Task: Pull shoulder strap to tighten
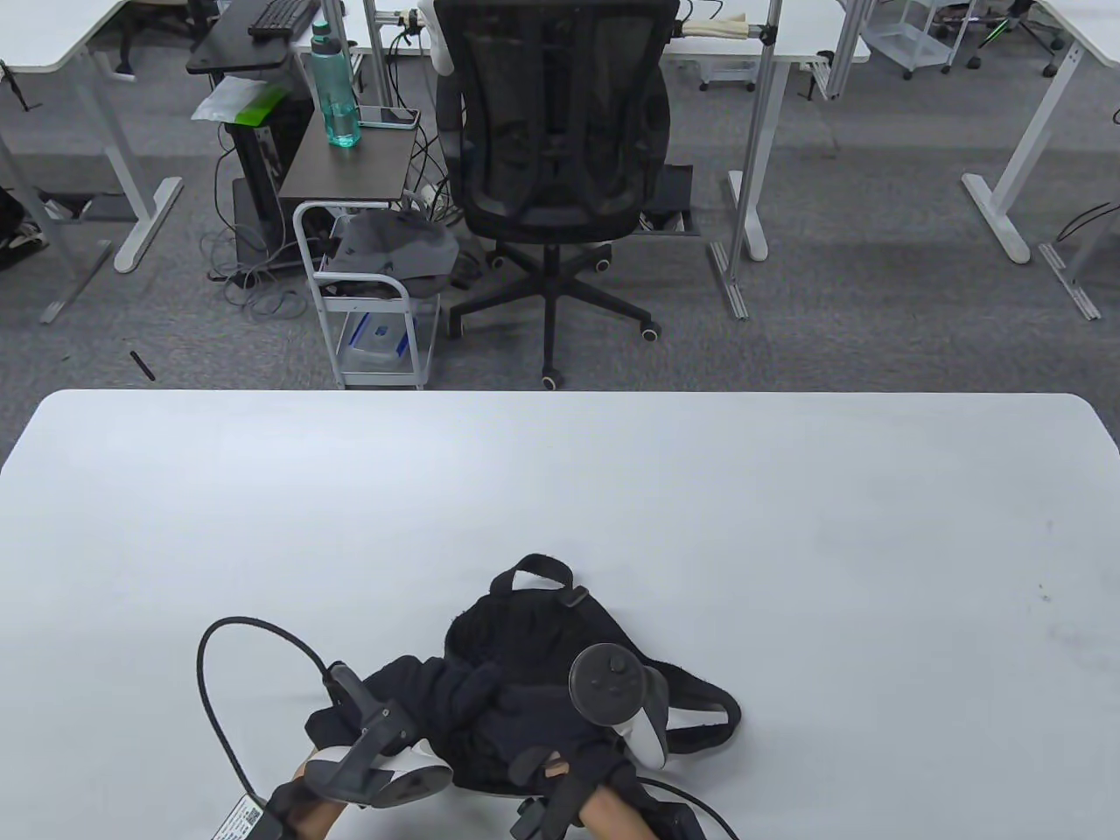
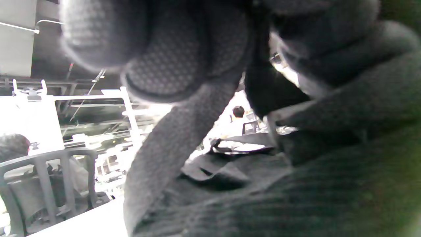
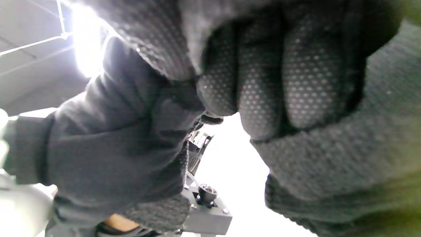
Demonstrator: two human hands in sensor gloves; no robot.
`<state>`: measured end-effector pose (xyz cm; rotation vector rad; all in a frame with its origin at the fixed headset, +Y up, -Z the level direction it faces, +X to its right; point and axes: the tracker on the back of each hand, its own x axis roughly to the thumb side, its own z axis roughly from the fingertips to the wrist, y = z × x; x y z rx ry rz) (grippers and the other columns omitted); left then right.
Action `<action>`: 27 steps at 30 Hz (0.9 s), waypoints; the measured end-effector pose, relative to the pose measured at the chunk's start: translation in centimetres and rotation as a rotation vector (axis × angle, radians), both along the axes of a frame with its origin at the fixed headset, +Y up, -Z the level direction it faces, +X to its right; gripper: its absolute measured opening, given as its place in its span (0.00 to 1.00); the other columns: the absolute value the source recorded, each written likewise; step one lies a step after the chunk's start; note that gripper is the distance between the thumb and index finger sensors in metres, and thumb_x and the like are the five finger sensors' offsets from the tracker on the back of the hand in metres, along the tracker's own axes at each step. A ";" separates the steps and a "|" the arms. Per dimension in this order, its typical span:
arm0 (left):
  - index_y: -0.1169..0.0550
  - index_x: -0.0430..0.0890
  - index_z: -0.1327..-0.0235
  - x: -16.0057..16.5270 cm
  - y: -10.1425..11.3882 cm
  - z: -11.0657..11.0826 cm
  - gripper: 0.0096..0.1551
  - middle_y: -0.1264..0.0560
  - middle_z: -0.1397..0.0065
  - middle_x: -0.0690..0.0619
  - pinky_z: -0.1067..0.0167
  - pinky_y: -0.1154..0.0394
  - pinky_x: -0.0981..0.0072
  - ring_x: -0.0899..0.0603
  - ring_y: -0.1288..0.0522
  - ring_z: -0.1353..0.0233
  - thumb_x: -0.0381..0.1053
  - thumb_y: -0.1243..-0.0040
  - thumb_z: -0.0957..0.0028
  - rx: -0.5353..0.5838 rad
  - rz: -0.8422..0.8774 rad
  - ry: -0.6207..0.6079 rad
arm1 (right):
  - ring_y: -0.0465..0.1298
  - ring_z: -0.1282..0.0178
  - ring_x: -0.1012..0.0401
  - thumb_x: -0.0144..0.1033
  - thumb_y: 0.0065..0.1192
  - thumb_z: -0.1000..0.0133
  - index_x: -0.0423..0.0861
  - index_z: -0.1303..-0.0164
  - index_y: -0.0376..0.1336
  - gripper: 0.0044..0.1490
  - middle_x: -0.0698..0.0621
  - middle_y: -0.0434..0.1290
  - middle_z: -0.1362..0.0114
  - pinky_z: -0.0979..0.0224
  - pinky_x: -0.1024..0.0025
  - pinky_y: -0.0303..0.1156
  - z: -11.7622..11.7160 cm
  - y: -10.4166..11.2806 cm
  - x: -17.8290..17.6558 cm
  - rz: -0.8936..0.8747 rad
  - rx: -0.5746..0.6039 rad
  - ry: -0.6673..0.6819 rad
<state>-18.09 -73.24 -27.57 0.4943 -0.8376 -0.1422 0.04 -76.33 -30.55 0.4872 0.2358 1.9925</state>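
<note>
A black backpack [image 1: 525, 634] lies crumpled near the front edge of the white table [image 1: 787, 525], its top handle [image 1: 538, 569] pointing away from me. One shoulder strap [image 1: 710, 700] loops out to the right. Both gloved hands sit on the bag's near part. My left hand [image 1: 437, 691] has its fingers [image 2: 177, 59] curled round a grey woven strap [image 2: 171, 148] that runs down to the bag's fabric [image 2: 296, 197]. My right hand [image 1: 534, 713], under its tracker [image 1: 612, 687], is clenched, its fingers [image 3: 263, 85] closed tight on the bag's dark woven material [image 3: 345, 158] beside the left glove [image 3: 115, 131].
A black cable [image 1: 210, 674] loops over the table left of the bag. Beyond the far table edge stand a black office chair [image 1: 560, 157], a small white cart [image 1: 367, 297] and a side table with a green bottle [image 1: 337, 87].
</note>
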 end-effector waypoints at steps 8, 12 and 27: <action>0.35 0.65 0.35 -1.8 -0.5 -2.5 0.38 0.15 0.56 0.61 0.58 0.16 0.65 0.51 0.13 0.57 0.58 0.56 0.67 -0.063 0.022 0.069 | 0.87 0.67 0.46 0.39 0.68 0.49 0.33 0.65 0.82 0.24 0.38 0.89 0.62 0.43 0.44 0.75 -0.1 0.1 -0.4 0.010 0.002 0.013; 0.36 0.66 0.34 -3.0 -0.5 -3.1 0.38 0.15 0.55 0.61 0.58 0.17 0.65 0.51 0.14 0.56 0.58 0.56 0.66 -0.098 0.031 0.114 | 0.87 0.65 0.45 0.39 0.68 0.49 0.33 0.63 0.82 0.24 0.38 0.89 0.60 0.42 0.44 0.74 -0.1 0.0 -0.6 0.011 -0.022 0.044; 0.33 0.56 0.35 0.1 0.2 0.6 0.38 0.15 0.56 0.61 0.59 0.16 0.65 0.51 0.13 0.57 0.57 0.54 0.65 0.029 -0.024 -0.019 | 0.86 0.62 0.44 0.40 0.67 0.49 0.33 0.61 0.81 0.25 0.38 0.88 0.58 0.39 0.40 0.71 -0.1 0.1 -0.1 0.002 -0.026 0.036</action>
